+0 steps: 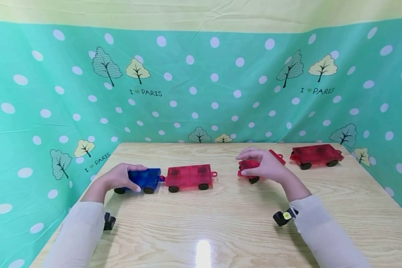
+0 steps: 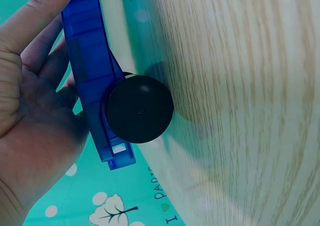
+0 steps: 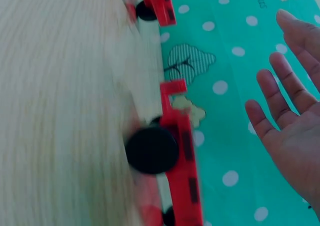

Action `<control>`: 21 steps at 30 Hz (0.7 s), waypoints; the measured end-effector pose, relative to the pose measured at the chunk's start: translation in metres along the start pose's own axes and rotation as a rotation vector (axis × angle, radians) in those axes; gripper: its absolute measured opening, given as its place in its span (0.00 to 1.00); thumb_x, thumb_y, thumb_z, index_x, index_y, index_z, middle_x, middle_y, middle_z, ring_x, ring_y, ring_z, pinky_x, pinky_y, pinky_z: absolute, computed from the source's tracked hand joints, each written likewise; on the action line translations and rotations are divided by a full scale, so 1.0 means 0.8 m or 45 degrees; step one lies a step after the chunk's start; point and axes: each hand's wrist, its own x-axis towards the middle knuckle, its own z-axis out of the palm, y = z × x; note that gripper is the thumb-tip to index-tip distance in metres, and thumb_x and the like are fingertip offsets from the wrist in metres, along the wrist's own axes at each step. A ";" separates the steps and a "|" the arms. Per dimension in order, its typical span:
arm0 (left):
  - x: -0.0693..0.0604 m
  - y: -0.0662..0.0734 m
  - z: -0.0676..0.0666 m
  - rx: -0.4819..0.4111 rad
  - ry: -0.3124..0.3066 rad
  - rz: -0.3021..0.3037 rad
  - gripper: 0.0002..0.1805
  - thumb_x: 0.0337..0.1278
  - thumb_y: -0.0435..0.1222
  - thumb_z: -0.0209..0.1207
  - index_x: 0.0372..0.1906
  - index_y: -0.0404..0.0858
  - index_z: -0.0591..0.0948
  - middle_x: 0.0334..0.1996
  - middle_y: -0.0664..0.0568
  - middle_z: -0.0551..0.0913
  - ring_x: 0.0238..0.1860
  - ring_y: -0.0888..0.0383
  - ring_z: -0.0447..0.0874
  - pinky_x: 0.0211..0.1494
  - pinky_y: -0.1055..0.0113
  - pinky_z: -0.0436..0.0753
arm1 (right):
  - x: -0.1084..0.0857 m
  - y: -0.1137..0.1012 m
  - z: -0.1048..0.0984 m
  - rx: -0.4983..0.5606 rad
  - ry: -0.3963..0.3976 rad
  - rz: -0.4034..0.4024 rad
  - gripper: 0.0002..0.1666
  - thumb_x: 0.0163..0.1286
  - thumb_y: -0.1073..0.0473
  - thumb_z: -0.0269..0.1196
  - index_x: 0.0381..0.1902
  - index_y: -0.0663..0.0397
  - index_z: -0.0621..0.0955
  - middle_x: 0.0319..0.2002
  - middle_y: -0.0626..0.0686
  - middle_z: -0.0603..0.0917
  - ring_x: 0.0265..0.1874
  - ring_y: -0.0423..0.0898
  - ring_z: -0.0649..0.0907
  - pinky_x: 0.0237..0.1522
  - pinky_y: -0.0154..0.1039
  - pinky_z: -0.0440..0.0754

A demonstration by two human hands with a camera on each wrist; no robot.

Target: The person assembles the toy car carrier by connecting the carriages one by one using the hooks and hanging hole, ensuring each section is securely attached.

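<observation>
My left hand [image 1: 120, 176] grips a translucent blue toy train car [image 1: 149, 178] at the table's left, thumb on its near side. In the left wrist view, the blue car's side and black wheel [image 2: 140, 109] show close up. Its right end meets the hitch of a red toy train car [image 1: 189, 176]. On the right, my right hand [image 1: 266, 165] hovers over a second red car [image 1: 249, 166], covering part of it from the head. The right wrist view shows that hand's fingers [image 3: 287, 81] extended and apart from the red car.
A third red car [image 1: 316, 154] stands at the table's back right corner. The wooden table [image 1: 201, 219] ends at a green dotted curtain [image 1: 201, 89] at the back and sides. A bright reflection lies near the front edge.
</observation>
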 end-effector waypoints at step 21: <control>0.000 0.002 0.001 0.017 -0.008 -0.023 0.48 0.31 0.45 0.80 0.66 0.40 0.75 0.66 0.33 0.69 0.64 0.30 0.65 0.62 0.37 0.67 | -0.028 0.015 -0.078 -0.223 -0.087 0.043 0.40 0.55 0.54 0.75 0.66 0.43 0.74 0.67 0.52 0.69 0.67 0.57 0.64 0.61 0.68 0.63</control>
